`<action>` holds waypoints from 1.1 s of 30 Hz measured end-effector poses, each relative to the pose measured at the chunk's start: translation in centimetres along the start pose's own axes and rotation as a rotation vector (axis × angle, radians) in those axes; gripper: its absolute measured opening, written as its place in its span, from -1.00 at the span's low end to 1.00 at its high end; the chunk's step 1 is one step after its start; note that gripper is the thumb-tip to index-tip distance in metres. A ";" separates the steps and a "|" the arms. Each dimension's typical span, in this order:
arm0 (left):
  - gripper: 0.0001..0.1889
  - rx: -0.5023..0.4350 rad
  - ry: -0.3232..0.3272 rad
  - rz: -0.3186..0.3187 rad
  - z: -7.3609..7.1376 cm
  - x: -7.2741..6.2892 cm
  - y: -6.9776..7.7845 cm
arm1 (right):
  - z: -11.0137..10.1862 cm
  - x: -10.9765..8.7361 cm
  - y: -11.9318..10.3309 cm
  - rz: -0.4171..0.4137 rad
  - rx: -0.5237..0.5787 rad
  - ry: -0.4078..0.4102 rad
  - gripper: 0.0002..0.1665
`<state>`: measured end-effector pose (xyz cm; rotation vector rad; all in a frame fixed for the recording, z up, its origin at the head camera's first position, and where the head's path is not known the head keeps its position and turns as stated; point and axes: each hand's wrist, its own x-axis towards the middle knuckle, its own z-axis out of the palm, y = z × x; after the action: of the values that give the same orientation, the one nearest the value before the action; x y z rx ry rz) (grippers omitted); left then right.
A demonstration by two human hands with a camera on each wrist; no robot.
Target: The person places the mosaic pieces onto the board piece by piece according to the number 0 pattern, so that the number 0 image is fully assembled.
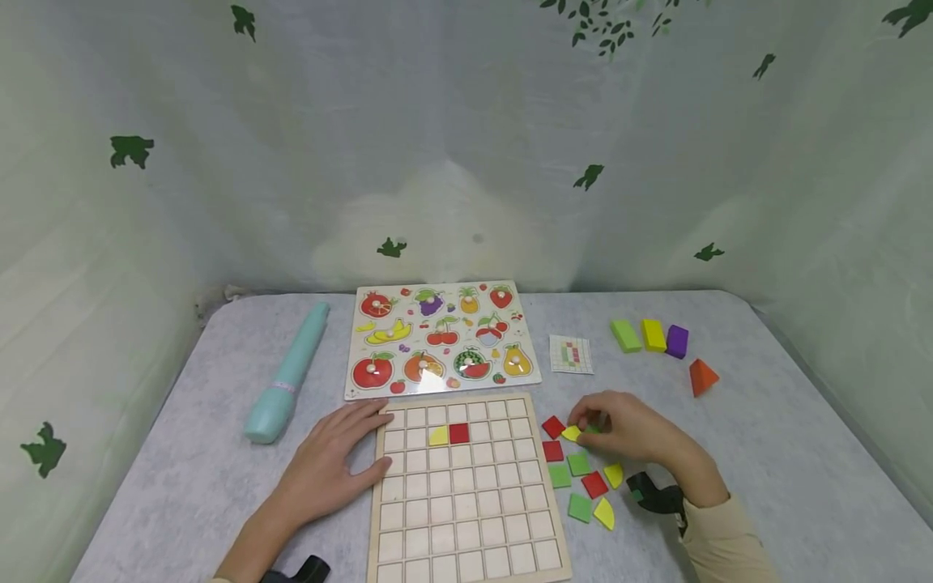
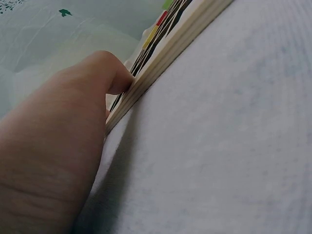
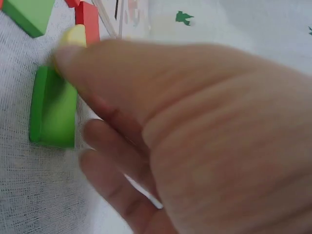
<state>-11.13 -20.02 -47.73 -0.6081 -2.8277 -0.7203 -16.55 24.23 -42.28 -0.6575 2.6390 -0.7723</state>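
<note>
While the left hand (image 1: 328, 463) rests against the grid board's (image 1: 375, 526) left edge, fingers relaxed, a yellow piece (image 1: 439, 436) and red square (image 1: 459, 434) sit adjacent in its upper cells; right of the board, the right hand (image 1: 627, 425) pinches a yellow quarter-round (image 1: 571, 434) near loose tiles (image 1: 580, 508).

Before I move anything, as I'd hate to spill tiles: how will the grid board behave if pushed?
The grid board is probably stiff: its layered edge looks straight. Lying flat and broad, it should slide rather than tip or roll. The red tile and yellow tile look merely set in cells, so tilting might spill them.
</note>
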 end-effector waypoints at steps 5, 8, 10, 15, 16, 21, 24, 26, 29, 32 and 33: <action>-0.38 0.002 0.003 0.004 0.1 0.0 -0.1 | 0.3 0.1 0.2 -0.034 -0.116 0.148 -0.82; -0.39 0.000 0.002 0.003 0.1 0.0 -0.1 | 0.7 0.2 0.1 -0.021 -0.151 0.192 -0.82; -0.39 -0.002 0.002 0.003 0.1 0.0 -0.1 | 0.9 0.3 -0.1 -0.009 -0.150 0.187 -0.78; -0.39 -0.006 0.005 0.006 0.1 0.0 -0.1 | 1.3 0.4 -0.5 -0.001 -0.173 0.161 -0.77; -0.39 -0.006 0.006 0.006 0.1 0.0 -0.1 | 1.3 0.4 -0.5 -0.001 -0.179 0.160 -0.77; -0.40 -0.005 0.006 0.004 0.1 0.0 -0.1 | 1.3 0.2 -0.6 -0.002 -0.187 0.168 -0.74; -0.40 -0.008 0.008 0.004 0.2 0.0 -0.1 | 1.4 0.3 -0.8 -0.012 -0.179 0.190 -0.72; -0.39 -0.009 0.015 0.008 0.2 0.0 -0.1 | 1.5 0.4 -1.0 -0.027 -0.168 0.206 -0.71; -0.40 -0.008 0.027 0.018 0.2 0.0 -0.1 | 1.7 0.7 -1.5 -0.056 -0.130 0.216 -0.72; -0.40 -0.008 0.025 0.017 0.1 0.0 0.0 | 2.1 1.0 -2.0 -0.101 -0.098 0.219 -0.73; -0.40 -0.007 0.024 0.016 0.1 0.0 0.0 | 2.3 1.1 -2.2 -0.119 -0.085 0.218 -0.73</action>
<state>-11.17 -19.97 -47.84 -0.6182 -2.7963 -0.7306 -15.80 21.01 -43.05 -0.8016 2.8645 -0.8108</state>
